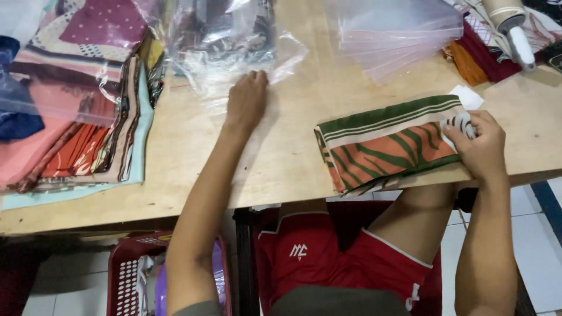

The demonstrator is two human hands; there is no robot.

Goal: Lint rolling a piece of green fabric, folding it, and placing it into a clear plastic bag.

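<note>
A person sits at a wooden table, seen from above, both bare arms reaching forward. The left hand lies knuckles up, fingers curled loosely, resting on the near edge of a clear plastic bag at the far middle of the table. The right hand grips the right end of a folded scarf, striped green, cream and orange, fingers closed over the cloth. The scarf lies at the near right edge of the table, just overhanging it. To the far left sits a stack of folded scarves, some in plastic. A pile of flat clear bags lies far right, beside a tape dispenser. A red basket stands on the floor, near left.
</note>
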